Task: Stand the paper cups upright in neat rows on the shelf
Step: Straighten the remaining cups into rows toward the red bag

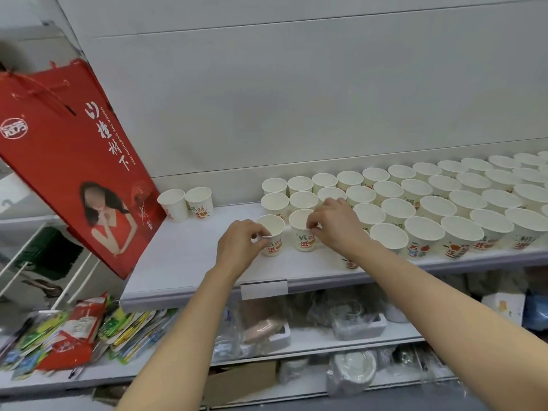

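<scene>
Both hands pinching rims: left hand (237, 243) on the end paper cup (271, 235), right hand (333, 223) on its neighbour (302, 232), upright on the shelf (184, 247), likely squaring the front row.

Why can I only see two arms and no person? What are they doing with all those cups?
The camera sits on the person's head and looks forward and down, so you see just their arms, as if you were them. There is no machine here, only two bare hands.

They stand at a white shelf covered with paper cups, all upright, mouths up, in rows. The left hand pinches the rim of one cup. The right hand pinches the rim of the cup beside it. Both cups stand at the left end of the rows.

Two more cups stand apart, further left, near a red bag leaning against the shelf. Below are shelves with packets and other goods.
</scene>
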